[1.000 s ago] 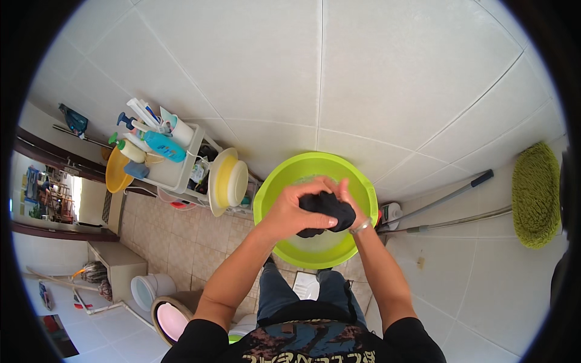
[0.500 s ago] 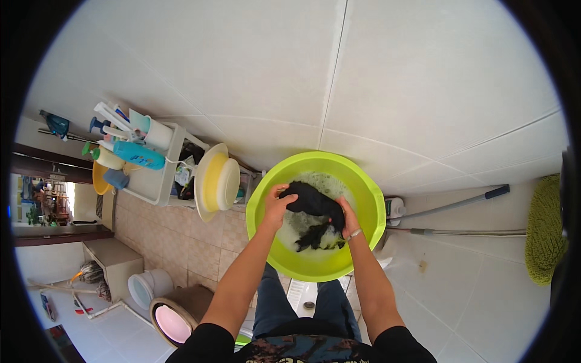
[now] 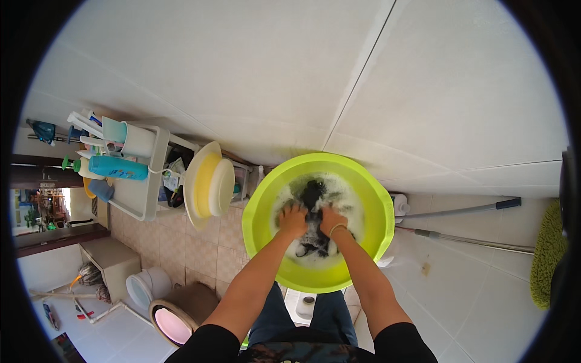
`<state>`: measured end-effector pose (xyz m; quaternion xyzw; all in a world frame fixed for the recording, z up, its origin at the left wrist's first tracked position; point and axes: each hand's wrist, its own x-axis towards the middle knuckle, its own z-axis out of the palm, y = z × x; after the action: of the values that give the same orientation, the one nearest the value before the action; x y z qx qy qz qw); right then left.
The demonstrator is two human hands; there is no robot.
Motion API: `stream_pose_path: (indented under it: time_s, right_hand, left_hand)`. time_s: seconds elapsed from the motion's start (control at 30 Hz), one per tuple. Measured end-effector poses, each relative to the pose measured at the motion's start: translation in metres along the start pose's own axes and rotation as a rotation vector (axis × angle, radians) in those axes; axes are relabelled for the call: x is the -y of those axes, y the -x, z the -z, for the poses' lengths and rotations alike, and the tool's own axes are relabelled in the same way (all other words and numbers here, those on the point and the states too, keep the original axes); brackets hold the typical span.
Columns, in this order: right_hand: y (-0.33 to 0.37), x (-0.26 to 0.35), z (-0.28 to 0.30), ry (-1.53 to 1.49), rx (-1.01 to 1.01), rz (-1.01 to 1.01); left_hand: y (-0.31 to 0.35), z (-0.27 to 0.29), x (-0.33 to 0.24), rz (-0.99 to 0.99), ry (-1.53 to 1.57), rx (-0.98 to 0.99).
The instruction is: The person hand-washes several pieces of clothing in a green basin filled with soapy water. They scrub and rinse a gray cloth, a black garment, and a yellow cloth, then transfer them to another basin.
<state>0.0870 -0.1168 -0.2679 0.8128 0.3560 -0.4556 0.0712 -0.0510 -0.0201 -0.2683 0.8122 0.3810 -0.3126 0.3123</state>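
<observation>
Fists, left hand [image 3: 293,219] and right hand [image 3: 332,221], each grip clenched on dark cloth [image 3: 313,199], mid-basin [image 3: 266,199], rim well clear all round

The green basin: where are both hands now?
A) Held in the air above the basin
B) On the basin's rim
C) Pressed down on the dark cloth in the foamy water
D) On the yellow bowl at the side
C: the left hand and the right hand press on the dark cloth amid foam inside the green basin.
</observation>
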Motion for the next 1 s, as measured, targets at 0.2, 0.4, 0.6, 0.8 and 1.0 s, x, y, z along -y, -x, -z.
stream_pose_path:
  time_s: [0.2,0.4,0.6,0.8,1.0]
  right_hand:
    - [0.026,0.011,-0.017,-0.905,-0.713,0.418]
    - [0.166,0.094,0.008,-0.772,-0.678,0.618]
    - [0.138,0.069,0.011,-0.352,-0.779,0.523]
    - [0.025,0.002,0.032,-0.598,-0.497,0.038]
    - [0.009,-0.037,-0.008,-0.742,-0.874,0.251]
  left_hand:
    - [0.01,0.018,-0.038,0.108,1.847,-0.238]
    - [0.013,0.005,-0.003,-0.25,2.243,0.244]
    - [0.08,0.059,-0.071,-0.114,2.538,0.455]
    - [0.043,0.035,-0.047,0.207,1.936,-0.036]
    - [0.007,-0.001,-0.003,0.008,0.59,-0.423]
